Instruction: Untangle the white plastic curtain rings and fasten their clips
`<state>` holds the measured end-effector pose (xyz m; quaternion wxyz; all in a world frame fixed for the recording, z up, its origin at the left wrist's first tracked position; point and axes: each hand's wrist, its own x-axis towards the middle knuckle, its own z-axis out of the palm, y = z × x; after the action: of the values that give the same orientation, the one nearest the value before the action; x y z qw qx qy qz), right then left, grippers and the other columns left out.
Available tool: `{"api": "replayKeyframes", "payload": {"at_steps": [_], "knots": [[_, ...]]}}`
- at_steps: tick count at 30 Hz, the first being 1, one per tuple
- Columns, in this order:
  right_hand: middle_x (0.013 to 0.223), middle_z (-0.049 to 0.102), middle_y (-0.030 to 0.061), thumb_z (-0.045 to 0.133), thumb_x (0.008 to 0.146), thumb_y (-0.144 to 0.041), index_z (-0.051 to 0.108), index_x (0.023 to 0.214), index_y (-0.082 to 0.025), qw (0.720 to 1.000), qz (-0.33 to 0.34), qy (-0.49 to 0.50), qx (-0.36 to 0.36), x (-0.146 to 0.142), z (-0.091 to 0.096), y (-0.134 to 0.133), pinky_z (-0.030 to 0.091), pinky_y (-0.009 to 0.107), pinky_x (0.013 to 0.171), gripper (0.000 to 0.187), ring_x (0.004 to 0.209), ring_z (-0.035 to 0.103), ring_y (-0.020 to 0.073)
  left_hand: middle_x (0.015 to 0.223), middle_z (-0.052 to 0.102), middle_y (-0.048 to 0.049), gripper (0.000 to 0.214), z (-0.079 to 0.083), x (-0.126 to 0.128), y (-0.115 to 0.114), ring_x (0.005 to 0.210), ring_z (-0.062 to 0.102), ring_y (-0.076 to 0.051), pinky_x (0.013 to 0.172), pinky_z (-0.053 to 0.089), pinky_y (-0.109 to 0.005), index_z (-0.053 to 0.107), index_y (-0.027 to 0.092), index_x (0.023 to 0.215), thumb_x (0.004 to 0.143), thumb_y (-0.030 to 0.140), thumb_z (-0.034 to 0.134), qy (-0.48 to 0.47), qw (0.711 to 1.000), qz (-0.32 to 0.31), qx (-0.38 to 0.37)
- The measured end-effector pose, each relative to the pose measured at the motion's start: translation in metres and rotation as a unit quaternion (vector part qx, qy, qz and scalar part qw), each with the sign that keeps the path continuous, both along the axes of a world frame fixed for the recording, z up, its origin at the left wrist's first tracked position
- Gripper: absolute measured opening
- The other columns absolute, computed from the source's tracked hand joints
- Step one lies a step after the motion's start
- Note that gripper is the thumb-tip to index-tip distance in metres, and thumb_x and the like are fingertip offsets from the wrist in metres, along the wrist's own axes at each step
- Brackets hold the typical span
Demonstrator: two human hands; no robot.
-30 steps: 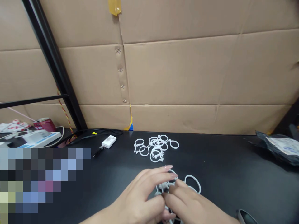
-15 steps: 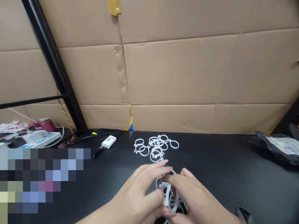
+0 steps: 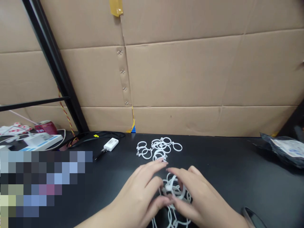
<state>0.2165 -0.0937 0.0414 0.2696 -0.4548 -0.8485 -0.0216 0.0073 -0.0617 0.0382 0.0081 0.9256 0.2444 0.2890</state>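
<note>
White plastic rings with small eyelets, like curtain rings, lie in a loose heap [image 3: 175,223] on the black table under my hands. My left hand [image 3: 144,190] is at the heap's left side, its fingers apart and its thumb tip close to the right thumb. On the other side, my right hand [image 3: 194,193] curves its fingers around a thicker white curtain ring [image 3: 174,183], which stands tilted above the heap. Part of that ring is hidden behind the right fingers. Just beyond my fingertips lies a second cluster of white rings [image 3: 161,145].
A white charger plug [image 3: 111,144] with a black lead lies to the left. Farther left are a power strip [image 3: 45,143] and a red can [image 3: 46,127]. A dark plastic package [image 3: 282,150] lies at right, and a dark-rimmed object [image 3: 254,218] near the right wrist. Cardboard [image 3: 190,79] walls the back.
My left index finger and thumb have come apart from the ring they pinched. Both hands have spread slightly, showing more of the heap. The far cluster has not moved.
</note>
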Motion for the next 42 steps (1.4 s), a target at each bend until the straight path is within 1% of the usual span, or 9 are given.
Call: {"api": "replayKeyframes", "payload": {"at_steps": [3,5,9,12,20,24,28,35,42], "knots": [[0.102,0.069,0.0167,0.043,0.092,-0.03,0.05,0.124,-0.006,0.992,-0.047,-0.085,0.079,0.008,-0.002,0.009,0.045,0.043,0.077,0.041,0.083,0.064,0.0259,0.141,0.043,-0.011,0.021,-0.001,-0.001,0.005,0.129,0.042,-0.025,0.101,0.042,-0.044,0.054,0.019,0.111,0.094,0.028,0.045,0.002,0.993,0.101,-0.055],[0.09,0.071,0.0171,0.033,0.095,-0.032,0.054,0.12,-0.004,0.979,-0.075,-0.151,0.11,0.012,-0.004,0.016,0.044,0.042,0.069,0.043,0.072,0.065,0.0253,0.143,0.042,-0.0095,0.032,-0.004,-0.001,0.012,0.133,0.037,-0.025,0.104,0.039,-0.047,0.046,0.02,0.126,0.095,0.03,0.044,0.017,0.989,0.13,-0.069],[0.064,0.068,0.0109,0.03,0.096,-0.042,0.055,0.122,0.0,0.961,-0.14,-0.216,0.105,0.019,-0.013,0.025,0.04,0.038,0.062,0.055,0.056,0.063,0.023,0.149,0.034,-0.0074,0.057,-0.009,-0.002,0.024,0.14,0.017,-0.024,0.11,0.027,-0.051,0.016,0.023,0.146,0.096,0.032,0.043,0.084,0.986,0.097,-0.107],[0.063,0.068,0.0087,0.035,0.094,-0.05,0.052,0.126,-0.002,0.959,-0.153,-0.224,0.08,0.021,-0.018,0.026,0.04,0.039,0.064,0.061,0.056,0.063,0.0237,0.151,0.029,-0.0061,0.061,-0.01,-0.003,0.026,0.141,0.014,-0.022,0.111,0.024,-0.05,0.008,0.024,0.147,0.097,0.032,0.041,0.11,0.982,0.067,-0.137],[0.08,0.072,0.012,0.041,0.095,-0.042,0.055,0.121,-0.006,0.976,-0.127,-0.173,0.025,0.014,-0.012,0.02,0.042,0.044,0.07,0.047,0.07,0.066,0.0279,0.144,0.042,-0.0076,0.052,-0.009,0.0,0.021,0.138,0.024,-0.023,0.11,0.028,-0.049,0.026,0.023,0.144,0.096,0.033,0.044,0.118,0.984,0.059,-0.123],[0.092,0.068,0.0069,0.044,0.094,-0.035,0.057,0.115,-0.018,0.992,-0.098,-0.073,-0.015,0.016,-0.008,0.022,0.044,0.041,0.074,0.029,0.077,0.061,0.0238,0.131,0.057,-0.0081,0.04,-0.012,0.001,0.022,0.131,0.041,-0.024,0.106,0.036,-0.048,0.044,0.021,0.133,0.094,0.027,0.048,0.088,0.989,0.077,-0.085],[0.089,0.059,0.0021,0.048,0.092,-0.029,0.058,0.102,-0.024,0.989,-0.111,0.054,-0.079,0.028,-0.005,0.05,0.046,0.036,0.074,0.016,0.076,0.057,0.019,0.123,0.064,-0.0071,0.032,-0.01,0.001,0.023,0.123,0.05,-0.025,0.101,0.042,-0.048,0.052,0.02,0.124,0.092,0.02,0.049,0.02,0.994,0.098,-0.053],[0.084,0.053,0.0013,0.063,0.081,-0.027,0.059,0.089,-0.017,0.98,-0.14,0.079,-0.119,0.053,-0.013,0.12,0.049,0.03,0.069,0.013,0.073,0.058,0.0157,0.108,0.071,-0.0068,0.025,-0.012,0.002,0.023,0.113,0.058,-0.027,0.094,0.048,-0.046,0.062,0.019,0.113,0.09,0.017,0.051,-0.013,0.992,0.098,-0.077],[0.081,0.054,0.0001,0.064,0.08,-0.029,0.057,0.076,-0.015,0.975,-0.135,0.085,-0.155,0.055,-0.021,0.132,0.048,0.031,0.067,0.017,0.071,0.056,0.0144,0.109,0.071,-0.006,0.027,-0.012,0.003,0.02,0.114,0.058,-0.024,0.095,0.047,-0.043,0.061,0.019,0.113,0.087,0.017,0.055,-0.028,0.993,0.082,-0.078]]}}
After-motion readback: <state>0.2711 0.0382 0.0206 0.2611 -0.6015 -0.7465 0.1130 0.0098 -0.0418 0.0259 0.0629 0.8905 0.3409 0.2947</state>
